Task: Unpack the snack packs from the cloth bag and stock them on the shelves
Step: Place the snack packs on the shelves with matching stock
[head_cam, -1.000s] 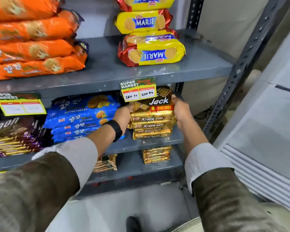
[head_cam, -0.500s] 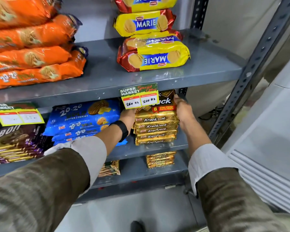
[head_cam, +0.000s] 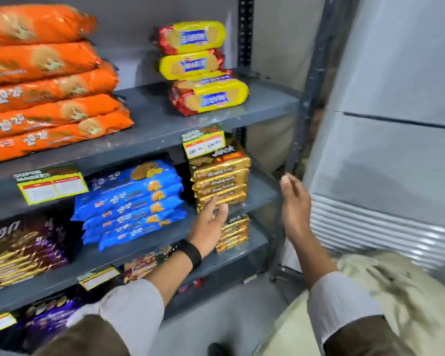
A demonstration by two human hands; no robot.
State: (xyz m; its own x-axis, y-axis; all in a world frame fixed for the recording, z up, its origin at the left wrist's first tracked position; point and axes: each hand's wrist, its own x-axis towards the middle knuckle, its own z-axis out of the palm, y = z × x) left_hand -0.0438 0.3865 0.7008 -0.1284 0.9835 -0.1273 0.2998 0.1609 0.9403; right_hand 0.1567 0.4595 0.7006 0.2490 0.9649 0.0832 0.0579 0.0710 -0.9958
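A stack of gold KrackJack packs (head_cam: 220,179) stands on the middle grey shelf (head_cam: 261,194), at its right end. My left hand (head_cam: 208,223) is just in front of and below the stack, fingers spread and holding nothing. My right hand (head_cam: 294,204) hovers to the right of the stack, apart from it, fingers straight and empty. A beige cloth bag (head_cam: 385,286) shows at the lower right, behind my right sleeve. The frame is motion-blurred.
Blue 20-20 packs (head_cam: 131,201) lie left of the gold stack. Orange packs (head_cam: 46,91) and yellow Marie packs (head_cam: 203,68) sit on the upper shelf (head_cam: 154,127). More gold packs (head_cam: 233,233) rest on the lower shelf. A grey upright post (head_cam: 310,96) and a white cabinet (head_cam: 385,155) stand to the right.
Both hands have let go of the gold stack and pulled back from it. The stack stays on the middle shelf. The camera has shifted, bringing the cloth bag into view.
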